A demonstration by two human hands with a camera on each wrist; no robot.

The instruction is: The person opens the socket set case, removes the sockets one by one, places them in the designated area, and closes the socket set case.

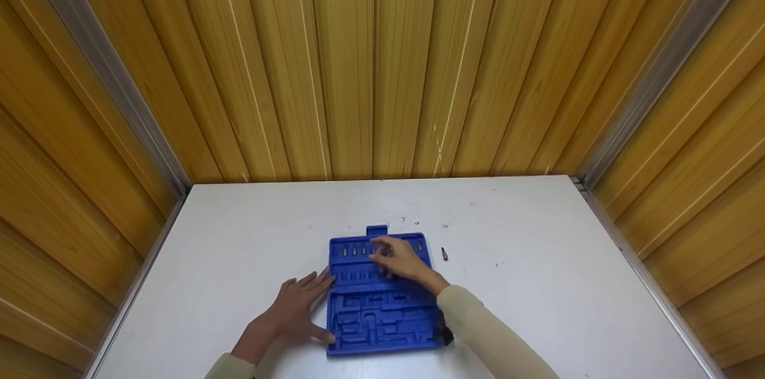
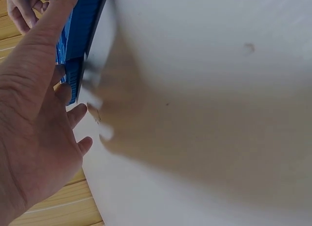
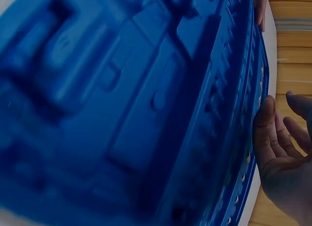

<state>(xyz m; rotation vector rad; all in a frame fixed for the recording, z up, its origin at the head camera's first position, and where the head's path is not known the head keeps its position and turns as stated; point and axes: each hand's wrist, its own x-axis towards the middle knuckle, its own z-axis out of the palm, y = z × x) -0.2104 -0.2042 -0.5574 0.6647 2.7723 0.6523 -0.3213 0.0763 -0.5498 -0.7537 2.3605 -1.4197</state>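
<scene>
A blue plastic tool case (image 1: 382,331) lies unfolded on the table, with moulded recesses in its near half. In the far half stands a row of small metal bits (image 1: 354,251). My left hand (image 1: 297,306) rests against the case's left side with fingers spread and the thumb at its near-left corner. Over the bit row hovers my right hand (image 1: 399,258), fingers loosely bent, thumb and index finger apart. The right wrist view shows this hand (image 3: 282,153) beside the case's far edge, with nothing visible between its fingers. It hides part of the row.
One loose dark bit (image 1: 444,253) lies on the white table (image 1: 538,283) to the right of the case. A blue latch tab (image 1: 376,230) juts from the far edge. Something black (image 1: 445,334) shows by the near-right corner, under the right sleeve. Yellow wood-grain panels (image 1: 382,68) enclose the table.
</scene>
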